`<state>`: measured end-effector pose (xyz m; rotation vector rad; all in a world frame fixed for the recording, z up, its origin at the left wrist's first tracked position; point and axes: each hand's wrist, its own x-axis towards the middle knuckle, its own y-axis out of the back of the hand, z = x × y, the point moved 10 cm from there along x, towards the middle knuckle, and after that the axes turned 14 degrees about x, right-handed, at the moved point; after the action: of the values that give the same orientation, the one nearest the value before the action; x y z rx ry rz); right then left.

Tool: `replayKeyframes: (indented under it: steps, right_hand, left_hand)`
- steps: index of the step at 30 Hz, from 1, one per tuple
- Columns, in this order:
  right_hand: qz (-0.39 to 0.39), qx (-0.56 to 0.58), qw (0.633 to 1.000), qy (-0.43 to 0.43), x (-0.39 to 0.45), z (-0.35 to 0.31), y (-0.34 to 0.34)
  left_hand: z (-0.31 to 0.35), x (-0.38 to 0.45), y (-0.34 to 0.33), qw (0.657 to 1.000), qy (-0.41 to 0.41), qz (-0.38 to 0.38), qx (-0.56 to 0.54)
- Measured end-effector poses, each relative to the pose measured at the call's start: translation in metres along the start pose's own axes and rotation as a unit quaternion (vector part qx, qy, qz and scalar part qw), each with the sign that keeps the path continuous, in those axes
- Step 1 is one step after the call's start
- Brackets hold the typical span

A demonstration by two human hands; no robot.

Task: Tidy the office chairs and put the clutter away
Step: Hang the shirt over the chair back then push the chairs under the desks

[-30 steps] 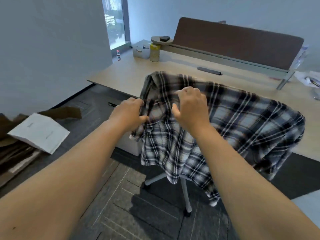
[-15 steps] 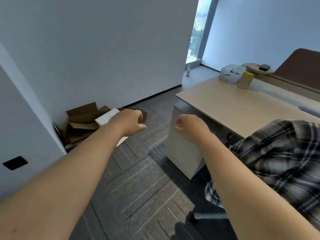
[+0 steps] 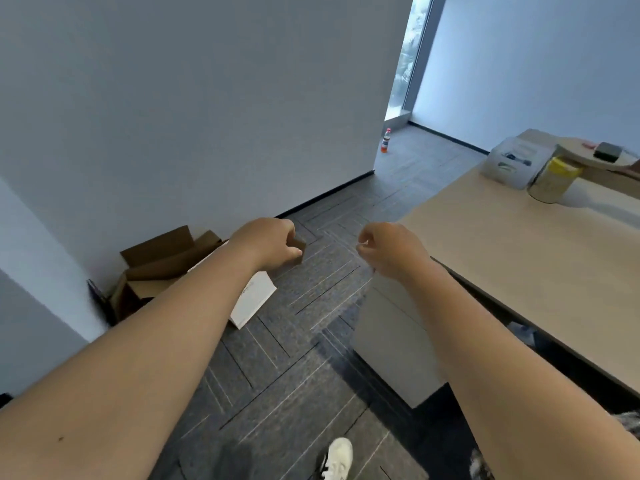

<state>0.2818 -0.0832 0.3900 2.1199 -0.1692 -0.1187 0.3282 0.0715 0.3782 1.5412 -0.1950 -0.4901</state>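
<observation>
While both bare forearms reach forward over the dark carpet floor (image 3: 298, 362), the left hand (image 3: 268, 242) and the right hand (image 3: 389, 249) hang in the air, each with its fingers curled loosely inward and nothing held between them. The hands are apart from one another and touch no object. The task's clutter lies beyond and below the left hand: a pile of flattened brown cardboard boxes (image 3: 162, 261) rests on the floor against the grey wall (image 3: 194, 98), and a white box (image 3: 252, 301) lies tilted on the pile's near edge, partly covered by the left forearm. A small brown cardboard flap (image 3: 300, 248) shows just past the left fingertips; whether they touch it cannot be told. To the right stands a light wooden desk (image 3: 519, 265) with a grey pedestal cabinet (image 3: 391, 344) beneath its near corner, the right hand in front of that corner. On the desk's far end stand a yellow-lidded can (image 3: 554, 180) and, just beside it, a clear plastic container (image 3: 516, 162). A strip of plaid shirt (image 3: 627, 424) shows at the lower right edge, behind the right forearm. A small red-capped bottle (image 3: 386, 141) stands on the floor near the window (image 3: 410, 57). A white shoe (image 3: 337, 459) appears at the bottom edge.
</observation>
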Motion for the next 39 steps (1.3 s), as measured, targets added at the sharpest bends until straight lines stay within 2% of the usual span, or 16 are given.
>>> replayKeyframes:
  steps: [11, 15, 21, 29, 34, 39]
  right_hand:
    - [0.001, 0.007, 1.000, -0.023, 0.237, 0.072, 0.063]
    - [0.008, 0.001, 0.999, -0.031, 0.308, 0.099, 0.073]
    - [0.017, -0.010, 0.994, -0.105, 0.428, 0.164, 0.079]
    - [0.063, 0.030, 0.974, -0.215, 0.595, 0.226, 0.110]
    - [0.102, 0.028, 0.954, -0.279, 0.663, 0.284, 0.155]
    - [0.135, 0.034, 0.943, -0.304, 0.739, 0.360, 0.195]
  left_hand:
    - [0.023, 0.246, 0.076, 1.000, -0.013, 0.024, -0.005]
    - [0.029, 0.333, 0.076, 0.999, -0.029, 0.013, -0.009]
    - [0.048, 0.491, 0.062, 0.995, -0.100, -0.022, 0.000]
    - [0.064, 0.711, 0.103, 0.983, -0.180, -0.043, 0.007]
    - [0.126, 0.814, 0.133, 0.967, -0.252, -0.043, 0.007]
    - [0.206, 0.916, 0.147, 0.949, -0.311, -0.030, 0.030]
